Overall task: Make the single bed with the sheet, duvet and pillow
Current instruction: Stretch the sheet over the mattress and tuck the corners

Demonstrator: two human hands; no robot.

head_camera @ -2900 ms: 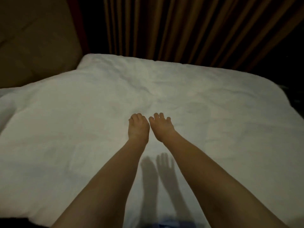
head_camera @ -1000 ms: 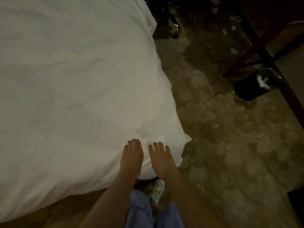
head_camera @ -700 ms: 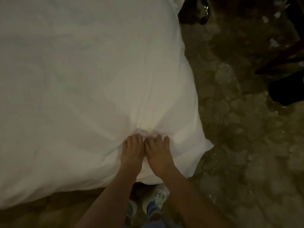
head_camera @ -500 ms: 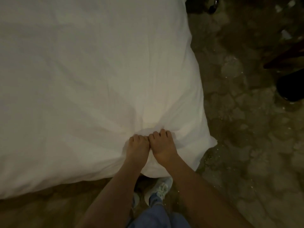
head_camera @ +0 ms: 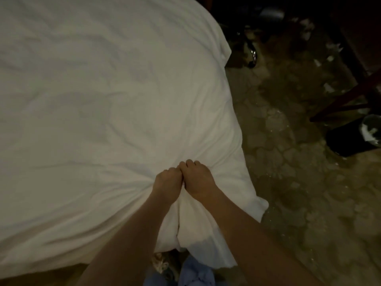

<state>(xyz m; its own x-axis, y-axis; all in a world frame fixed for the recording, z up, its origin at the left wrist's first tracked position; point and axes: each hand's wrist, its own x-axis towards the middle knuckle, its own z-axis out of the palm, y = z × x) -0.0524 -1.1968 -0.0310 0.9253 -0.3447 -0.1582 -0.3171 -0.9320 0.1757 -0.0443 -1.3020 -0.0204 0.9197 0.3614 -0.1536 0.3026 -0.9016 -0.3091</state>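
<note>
Your left hand and right hand sit knuckle to knuckle near the corner of the duvet, each with its fingers curled down into the white cloth so that a bunch of it is gathered in both fists. Creases fan out from your hands across the duvet toward its far side, and a deep fold drops straight down from between your wrists to the duvet's near edge. The duvet covers the whole bed on the side away from the corner (no sheet or pillow shows under or on it from here), and its corner flap hangs off past your right hand over the patterned floor. Below the duvet's near edge you can see your blue trousers and a pale shoe. Across the floor from the duvet corner stands a dark bin with a pale lining, beside dark reddish furniture legs.
</note>
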